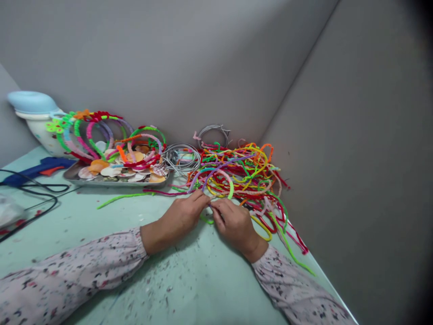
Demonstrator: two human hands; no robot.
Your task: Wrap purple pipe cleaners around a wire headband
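My left hand (184, 213) is closed in a pinch, its fingertips meeting those of my right hand (235, 224), which is pinched too. From between them rises a purple pipe cleaner (214, 171), slanting up to the right over the pile. Just behind my fingers curves an arc wrapped in lilac, blue, pink and green pipe cleaner (231, 184); it looks like a headband, and its lower ends are hidden by my hands. A bit of green pipe cleaner (207, 220) shows below my fingertips.
Tangled pipe cleaners (243, 171) are heaped behind my right hand. A metal tray (118, 183) holds shells and wrapped headbands (89, 135). Nearby are coiled grey wire (182, 158), a blue glue gun (37, 170) with a black cord, and a white bin with blue lid (32, 103).
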